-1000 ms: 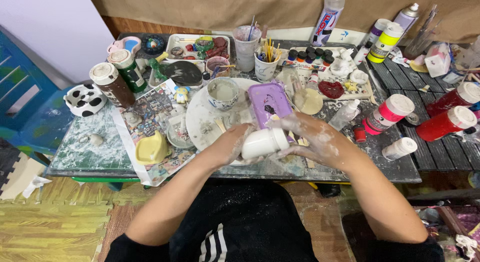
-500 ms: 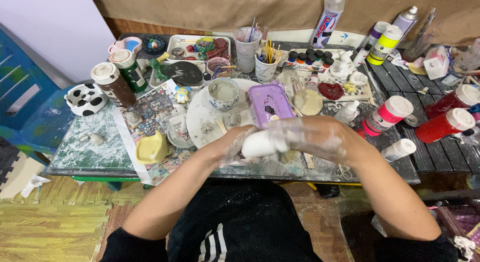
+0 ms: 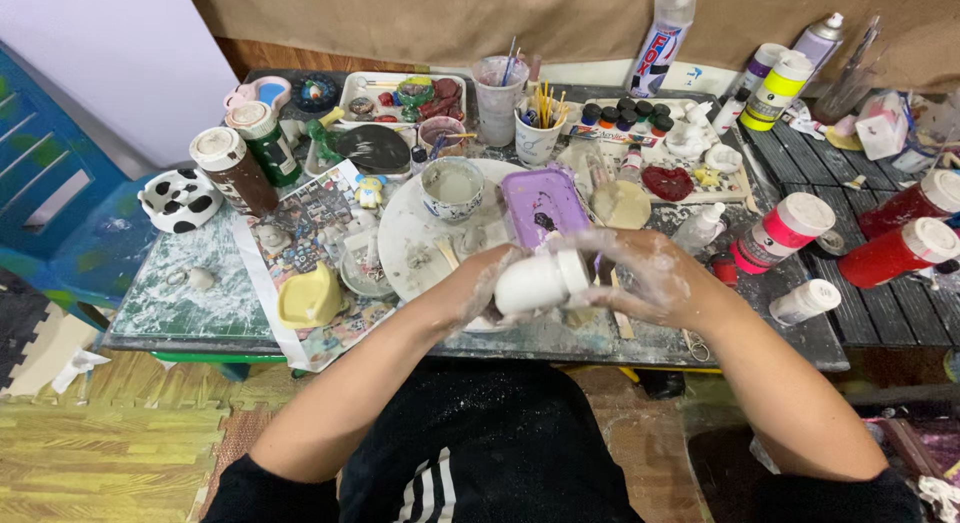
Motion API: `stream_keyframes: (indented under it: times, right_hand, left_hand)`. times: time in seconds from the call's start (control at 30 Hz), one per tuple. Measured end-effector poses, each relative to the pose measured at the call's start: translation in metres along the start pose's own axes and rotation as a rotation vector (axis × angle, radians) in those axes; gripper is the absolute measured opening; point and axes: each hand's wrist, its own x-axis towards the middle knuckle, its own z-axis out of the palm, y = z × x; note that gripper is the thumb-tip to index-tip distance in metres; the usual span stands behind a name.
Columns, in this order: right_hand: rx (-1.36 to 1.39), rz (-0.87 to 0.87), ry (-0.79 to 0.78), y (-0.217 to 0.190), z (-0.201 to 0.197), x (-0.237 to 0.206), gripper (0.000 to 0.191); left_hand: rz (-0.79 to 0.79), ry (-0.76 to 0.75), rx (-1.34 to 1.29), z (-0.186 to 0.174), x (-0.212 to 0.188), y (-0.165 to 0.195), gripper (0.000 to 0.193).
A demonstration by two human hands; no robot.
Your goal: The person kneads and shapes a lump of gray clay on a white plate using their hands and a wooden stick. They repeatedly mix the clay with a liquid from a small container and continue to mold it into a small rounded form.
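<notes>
Both my hands are coated in white plaster and hold a small white bottle-shaped piece [image 3: 540, 281] on its side above the table's near edge. My left hand [image 3: 478, 288] cups its base from the left. My right hand [image 3: 645, 275] wraps its capped end from the right. Just behind them lie a round white plate [image 3: 410, 233], a bowl of pale slurry [image 3: 452, 186] and a purple rectangular mould [image 3: 545, 203].
The table [image 3: 180, 308] is crowded: brown and green jars [image 3: 235, 168] at the left, a cow-patterned dish [image 3: 178, 200], a yellow mould [image 3: 308, 298], cups of brushes [image 3: 538, 133], small paint pots [image 3: 620, 111], red and pink paint bottles [image 3: 900, 251] at the right, spray cans [image 3: 660, 38] behind.
My hands have shifted slightly on the white piece, turning it, and my right hand now covers more of its capped end. The rest of the table is unchanged.
</notes>
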Motion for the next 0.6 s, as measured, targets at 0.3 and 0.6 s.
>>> stream_keyframes:
  times: [0.3,0.6]
  right_hand:
    - [-0.058,0.292,0.076,-0.001,0.003,0.000,0.028]
    - [-0.114,0.235,0.276,0.021,0.009,0.001,0.025]
  left_hand:
    - [0.810,0.415,0.897,0.005,0.034,-0.035,0.046]
    - [0.957,0.436,1.184,0.026,0.038,-0.022,0.029]
